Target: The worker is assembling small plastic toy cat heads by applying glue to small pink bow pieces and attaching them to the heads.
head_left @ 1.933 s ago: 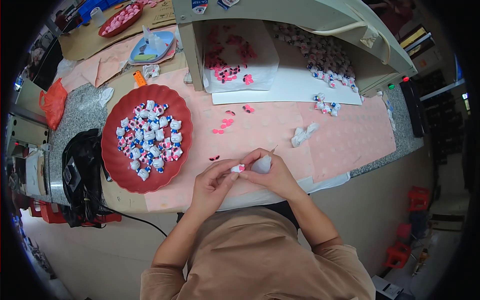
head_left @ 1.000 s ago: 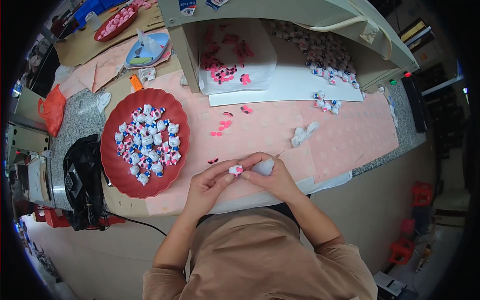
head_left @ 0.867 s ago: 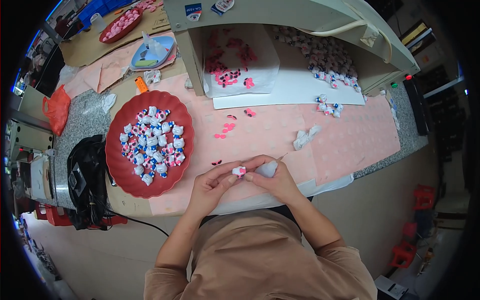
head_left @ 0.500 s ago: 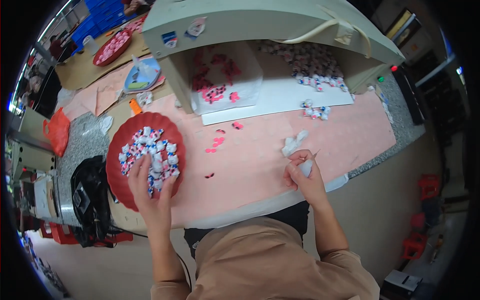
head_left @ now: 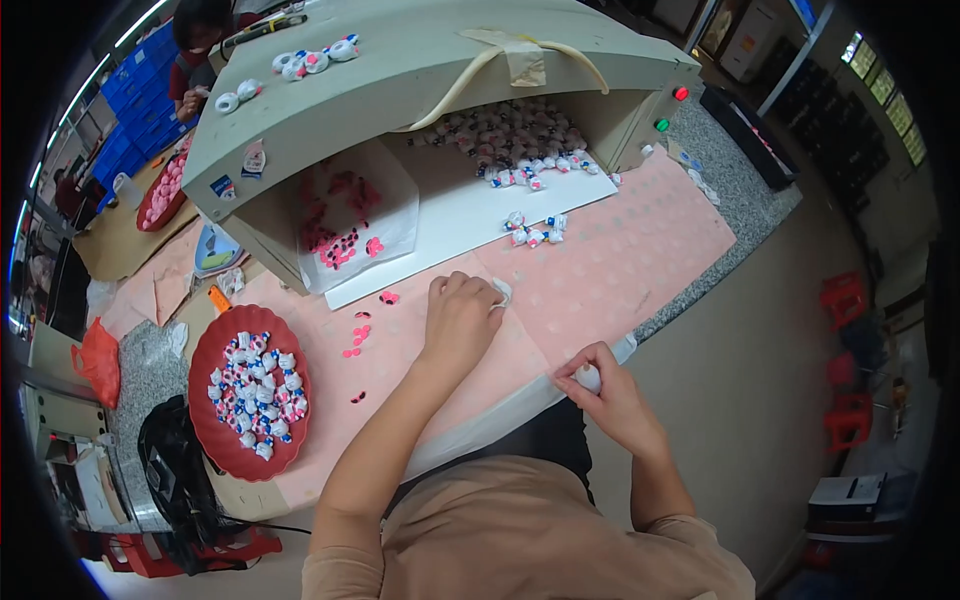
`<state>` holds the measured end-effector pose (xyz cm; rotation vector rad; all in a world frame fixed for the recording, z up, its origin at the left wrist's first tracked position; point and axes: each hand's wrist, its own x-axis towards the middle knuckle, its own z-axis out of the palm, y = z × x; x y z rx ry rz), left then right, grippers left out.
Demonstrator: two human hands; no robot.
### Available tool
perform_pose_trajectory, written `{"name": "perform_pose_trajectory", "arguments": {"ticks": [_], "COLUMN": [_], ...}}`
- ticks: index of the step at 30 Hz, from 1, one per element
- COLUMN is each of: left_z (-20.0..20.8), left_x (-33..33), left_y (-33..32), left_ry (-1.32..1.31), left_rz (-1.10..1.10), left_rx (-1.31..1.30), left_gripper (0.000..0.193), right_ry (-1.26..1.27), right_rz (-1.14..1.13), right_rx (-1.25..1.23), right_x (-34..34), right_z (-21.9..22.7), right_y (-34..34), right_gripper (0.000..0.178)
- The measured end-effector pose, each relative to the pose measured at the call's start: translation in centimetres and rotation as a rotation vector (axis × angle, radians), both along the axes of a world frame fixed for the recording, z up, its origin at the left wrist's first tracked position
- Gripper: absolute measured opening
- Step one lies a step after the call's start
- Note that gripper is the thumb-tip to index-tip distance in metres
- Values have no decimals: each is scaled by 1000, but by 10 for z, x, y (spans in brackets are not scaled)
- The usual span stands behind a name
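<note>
My left hand (head_left: 462, 318) reaches across the pink-covered table, its fingers closed on a crumpled white tissue (head_left: 502, 292). By the table's front edge, my right hand (head_left: 612, 400) is wrapped around a small, pale squeeze bottle (head_left: 588, 378). To the left sits a red scalloped bowl (head_left: 204, 432) with many small white, blue and pink figures (head_left: 262, 392) in it. Between the bowl and my left hand lie several small pink discs (head_left: 356, 340). Beyond my hands, a small group of similar figures (head_left: 536, 232) rests on the pink cover.
A grey-green open-fronted cabinet (head_left: 330, 90) stands behind, with a white board (head_left: 455, 245), rows of figures and a sheet of pink pieces inside. A black bag (head_left: 172, 450) hangs at the table's left. Another person (head_left: 200, 45) works at the far left.
My left hand has left the bowl and moved right to the white tissue. My right hand, still holding the bottle, has come nearer the table's front edge. The view has shifted.
</note>
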<state>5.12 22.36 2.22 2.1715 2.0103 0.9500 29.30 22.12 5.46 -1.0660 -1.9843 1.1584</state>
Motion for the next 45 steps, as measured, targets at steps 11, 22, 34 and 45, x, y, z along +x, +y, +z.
{"name": "perform_pose_trajectory", "arguments": {"ticks": [11,22,34,45], "left_z": [5,15,26,8], "left_x": [-4,-9,-48,-2], "left_y": [-95,-115,-128,-133], "left_ry": [-1744,-1503,-1997,-1791], "left_rz": [-126,-128,-154,-209], "left_rx": [-219,-98,533,-133], "left_gripper": [23,23,27,41], "right_ry": [22,-50,81,164], "right_rz": [229,395,640,896], "right_rx": [-64,-174,-802,-985], "right_x": [-51,-68,-54,-52], "right_z": [6,3,-9,-3], "right_y": [-9,-24,-22,-7], "right_gripper": [28,28,28,27]}}
